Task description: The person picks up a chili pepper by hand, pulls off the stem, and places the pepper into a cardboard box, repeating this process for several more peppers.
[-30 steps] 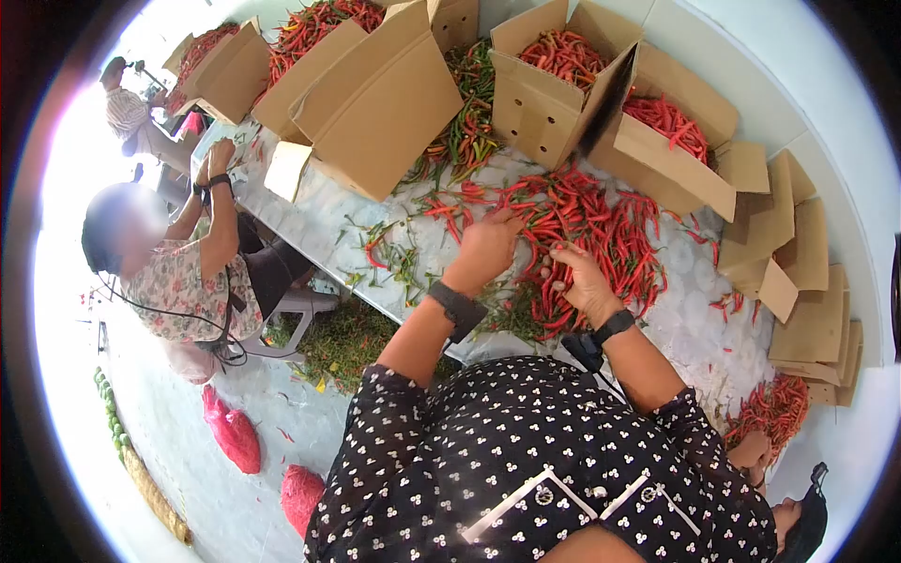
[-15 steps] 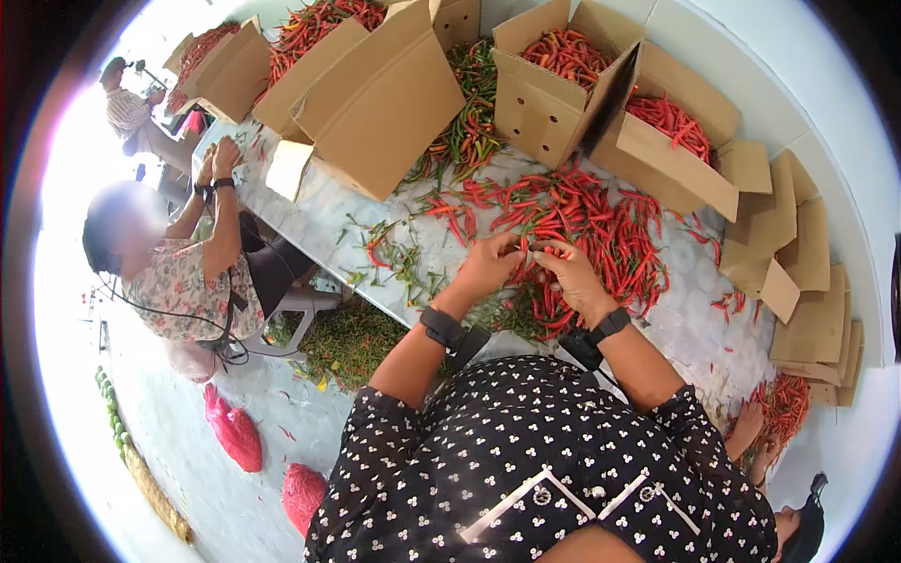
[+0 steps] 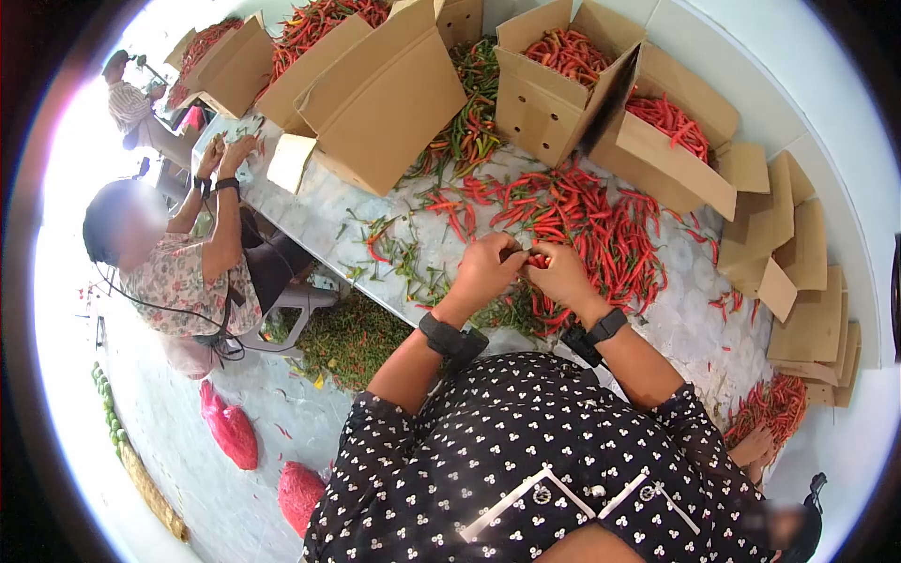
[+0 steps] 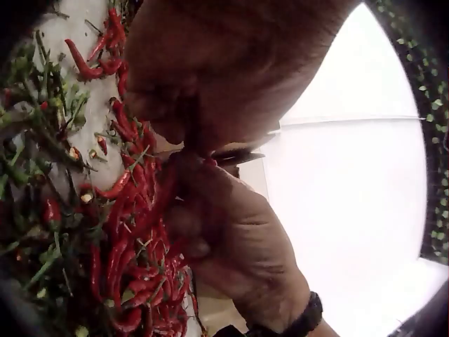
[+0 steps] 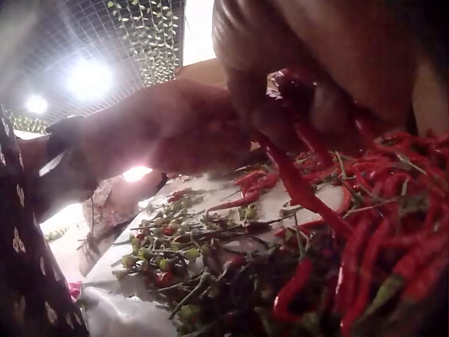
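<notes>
Red chillies (image 5: 289,174): in the fingers of the right hand, above the table; slim bodies hang below the fingertips in the right wrist view; exact count cannot be told.
Right hand (image 3: 566,281): fingers curled around the red chillies; thumb side turned toward the left hand; black watch (image 3: 608,326) on the wrist.
Left hand (image 3: 488,274): fingers bent, tips meeting those of the right hand; cannot tell whether they pinch a stem; black wrist strap (image 3: 443,333) fitted.
Chilli heap (image 3: 610,230): red pods, some with green stems, spread loosely on the table beyond and to the right of both hands.
Stem litter (image 3: 399,246): green stalks with a few red pieces, scattered to the left of the left hand.
Table (image 3: 690,293): whitish top, running from the heap toward the upper left.
Perforated carton (image 3: 533,117): upright, flaps raised, just behind the heap; red chillies inside.
Low carton (image 3: 657,176): to the right of the perforated carton; red chillies inside.
Large carton (image 3: 385,108): on the table, left of the perforated carton; green and red chillies (image 3: 474,103) lie between them.
Seated person (image 3: 192,291): floral shirt, at the table's left side, both hands over the top.
Floor: green heap (image 3: 352,342) near the stool (image 3: 305,319); pink bag (image 3: 230,427) farther left.
</notes>
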`<state>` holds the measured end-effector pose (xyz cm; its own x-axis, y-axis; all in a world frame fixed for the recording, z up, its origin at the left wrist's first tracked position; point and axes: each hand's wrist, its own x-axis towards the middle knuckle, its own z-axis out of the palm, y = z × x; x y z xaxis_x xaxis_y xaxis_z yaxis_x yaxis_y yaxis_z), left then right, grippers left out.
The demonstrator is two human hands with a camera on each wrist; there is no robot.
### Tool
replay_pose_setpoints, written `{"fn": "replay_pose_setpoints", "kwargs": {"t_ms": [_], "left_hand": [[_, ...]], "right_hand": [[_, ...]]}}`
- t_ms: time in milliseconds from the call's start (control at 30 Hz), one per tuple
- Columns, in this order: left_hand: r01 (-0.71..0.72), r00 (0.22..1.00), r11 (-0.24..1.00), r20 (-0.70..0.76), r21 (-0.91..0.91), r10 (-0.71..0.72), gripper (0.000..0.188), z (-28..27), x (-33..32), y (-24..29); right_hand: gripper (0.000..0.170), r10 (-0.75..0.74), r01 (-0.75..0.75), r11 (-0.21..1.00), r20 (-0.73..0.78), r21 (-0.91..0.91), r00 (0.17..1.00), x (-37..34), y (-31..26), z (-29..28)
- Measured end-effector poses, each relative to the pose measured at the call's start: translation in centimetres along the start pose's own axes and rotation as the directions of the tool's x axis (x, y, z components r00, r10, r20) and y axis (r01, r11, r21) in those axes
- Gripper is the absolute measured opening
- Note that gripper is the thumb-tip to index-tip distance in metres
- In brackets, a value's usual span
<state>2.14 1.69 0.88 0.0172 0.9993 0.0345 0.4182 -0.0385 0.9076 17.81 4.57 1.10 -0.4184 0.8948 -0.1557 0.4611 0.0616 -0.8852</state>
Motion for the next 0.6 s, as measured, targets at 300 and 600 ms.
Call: {"fn": "replay_pose_setpoints", "kwargs": {"t_ms": [300,600], "left_hand": [[0.366,0.93,0.718,0.253,-0.591,-0.266,0.017,0.5,0.3,-2.2],[0.383,0.919,0.577,0.238,-0.721,-0.313,0.021,-1.4,0.9,-4.8]], "right_hand": [[0.019,-0.047,0.046,0.999,0.061,0.026,0.997,-0.1,0.0,-0.1],[0.014,0.188,-0.278,0.77,0.212,0.574,0.959,-0.3,1.2,-1.3]]}}
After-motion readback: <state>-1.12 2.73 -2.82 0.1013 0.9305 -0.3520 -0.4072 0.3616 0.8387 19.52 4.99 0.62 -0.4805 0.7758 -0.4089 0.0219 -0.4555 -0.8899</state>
